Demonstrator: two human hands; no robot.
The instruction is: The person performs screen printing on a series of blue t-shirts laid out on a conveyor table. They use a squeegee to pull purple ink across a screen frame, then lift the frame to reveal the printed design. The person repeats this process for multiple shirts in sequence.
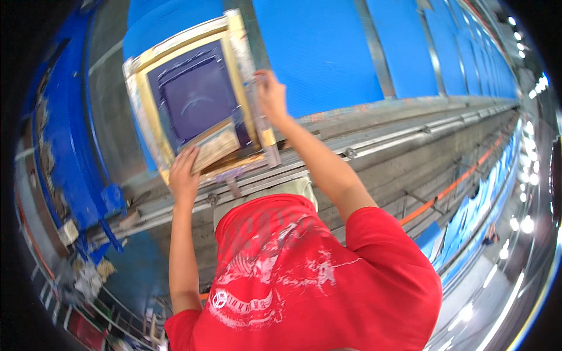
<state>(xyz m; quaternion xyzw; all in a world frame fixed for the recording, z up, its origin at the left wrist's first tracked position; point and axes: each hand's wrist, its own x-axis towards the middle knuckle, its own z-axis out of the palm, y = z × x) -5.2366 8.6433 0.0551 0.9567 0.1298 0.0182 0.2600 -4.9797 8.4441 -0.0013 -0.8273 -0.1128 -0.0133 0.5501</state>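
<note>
A screen-printing frame with pale, paint-smeared wooden sides lies tilted ahead of me, over blue panels. Its dark purple mesh carries wet-looking purple ink in a rough square. Across the near end of the mesh lies a squeegee with a light wooden handle. My left hand is closed on the squeegee's left end, its fingers partly hidden. My right hand grips the right side of the frame, fingers bent over the edge beside a greyish bar.
Blue panels run in a long row to the far right, split by grey strips. A metal rail passes along the table's near edge, close to my body. Blue paint-coated sheeting stands at the left. An orange bar crosses at right.
</note>
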